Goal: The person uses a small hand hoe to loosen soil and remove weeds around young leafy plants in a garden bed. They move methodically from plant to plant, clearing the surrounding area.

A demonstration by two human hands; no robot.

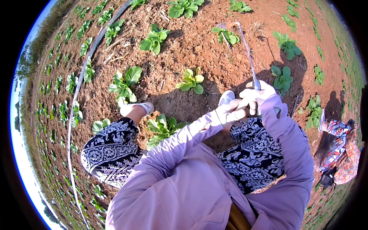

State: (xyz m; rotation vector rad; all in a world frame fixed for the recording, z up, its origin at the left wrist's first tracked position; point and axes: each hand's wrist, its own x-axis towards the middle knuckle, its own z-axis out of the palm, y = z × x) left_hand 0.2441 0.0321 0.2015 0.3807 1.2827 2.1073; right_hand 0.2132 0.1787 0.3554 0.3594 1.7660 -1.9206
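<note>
My right hand (pixel 261 92) grips a hand hoe by its handle, with the thin metal neck (pixel 249 51) reaching away from me. Its bent end and flat blade (pixel 222 26) are just beyond a leafy seedling (pixel 230 36). My left hand (pixel 232 112) is close against the fingers of the right one, below the handle; its grip is partly hidden. Nearest in front of me grows a yellowish-green seedling (pixel 192 81) in the reddish soil. Another leafy plant (pixel 162 129) stands between my feet, partly covered by my left sleeve.
A grey hose (pixel 89 57) runs along the left side between rows of plants. More leafy plants stand at left (pixel 125 84) and right (pixel 282 78). My shoes (pixel 148 108) rest on the soil among them. Another person (pixel 339 152) bends over at the far right.
</note>
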